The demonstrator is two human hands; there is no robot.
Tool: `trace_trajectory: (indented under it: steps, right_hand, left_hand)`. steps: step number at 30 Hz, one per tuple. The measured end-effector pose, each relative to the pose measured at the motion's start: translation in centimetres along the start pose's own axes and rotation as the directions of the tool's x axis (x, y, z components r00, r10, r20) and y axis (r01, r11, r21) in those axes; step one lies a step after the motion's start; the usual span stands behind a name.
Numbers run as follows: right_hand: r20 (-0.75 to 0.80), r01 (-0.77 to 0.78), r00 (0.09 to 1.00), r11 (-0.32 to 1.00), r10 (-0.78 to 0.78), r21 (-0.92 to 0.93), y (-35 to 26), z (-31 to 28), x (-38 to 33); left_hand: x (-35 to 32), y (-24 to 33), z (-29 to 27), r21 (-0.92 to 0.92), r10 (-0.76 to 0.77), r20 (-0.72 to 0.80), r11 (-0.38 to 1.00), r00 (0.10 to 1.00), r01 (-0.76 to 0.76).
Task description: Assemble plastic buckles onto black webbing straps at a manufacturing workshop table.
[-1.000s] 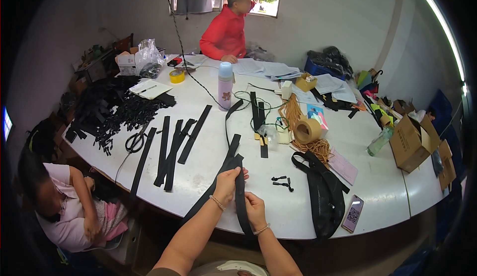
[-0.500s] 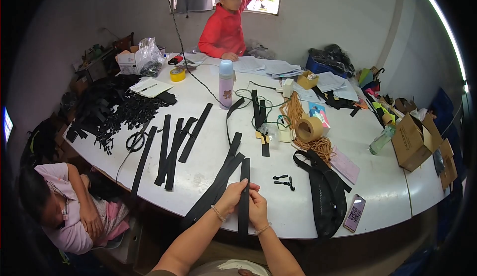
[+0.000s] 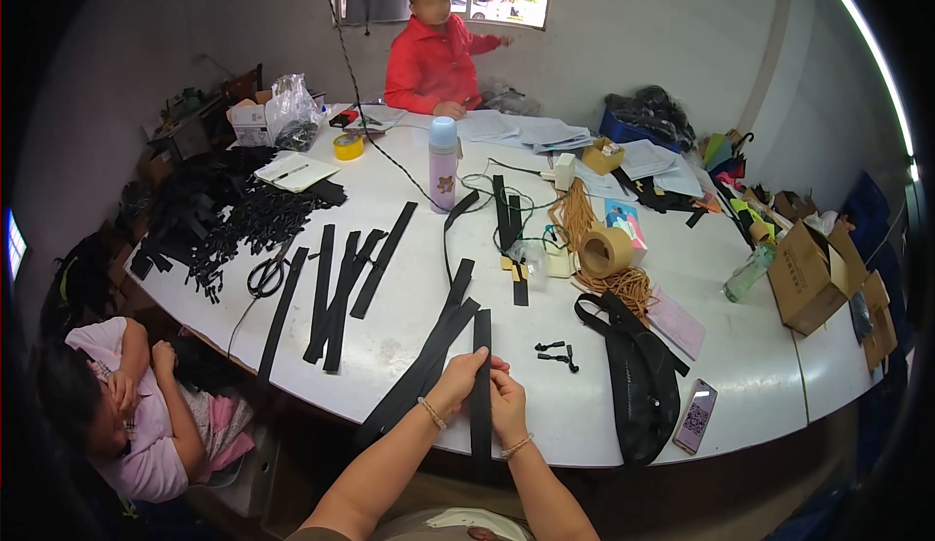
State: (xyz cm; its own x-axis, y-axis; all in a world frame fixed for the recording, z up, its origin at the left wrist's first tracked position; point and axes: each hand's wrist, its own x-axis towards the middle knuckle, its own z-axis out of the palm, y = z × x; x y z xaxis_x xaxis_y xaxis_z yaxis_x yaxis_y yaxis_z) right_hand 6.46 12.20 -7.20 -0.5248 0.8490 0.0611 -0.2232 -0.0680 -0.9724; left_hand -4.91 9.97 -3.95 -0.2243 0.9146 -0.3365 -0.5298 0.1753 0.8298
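While pinched flat at the table edge (image 3: 584,453) between left hand (image 3: 460,377) and right hand (image 3: 506,403), black webbing strap (image 3: 481,346) kept straight, probably for alignment.

On the white surface (image 3: 604,414): 1 pink-and-blue bottle (image 3: 443,163), 1 clear green bottle (image 3: 748,273) at right, 1 pair of scissors (image 3: 266,274), 1 brown tape roll (image 3: 606,250), 1 yellow tape roll (image 3: 348,146), 1 phone (image 3: 695,415), 1 black bag (image 3: 638,385), 1 open cardboard box (image 3: 813,273). 2 other people sit nearby, 1 at the upper centre and 1 at the lower left.
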Motion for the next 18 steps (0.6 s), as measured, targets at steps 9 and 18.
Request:
trace_trajectory:
  steps: [9, 18]
  right_hand:
    - [-0.011, -0.021, 1.000, 1.000, 0.021, -0.022, -0.2, 0.0, -0.4]
    - [0.087, -0.116, 0.990, 0.987, 0.107, 0.109, -1.2, 0.5, -0.5]
  left_hand:
    - [-0.3, -0.6, -0.1, -0.009, 0.019, -0.014, 1.000, 1.000, -0.019]
    - [1.7, 1.1, -0.4, -0.134, 0.003, -0.091, 0.991, 0.996, -0.015]
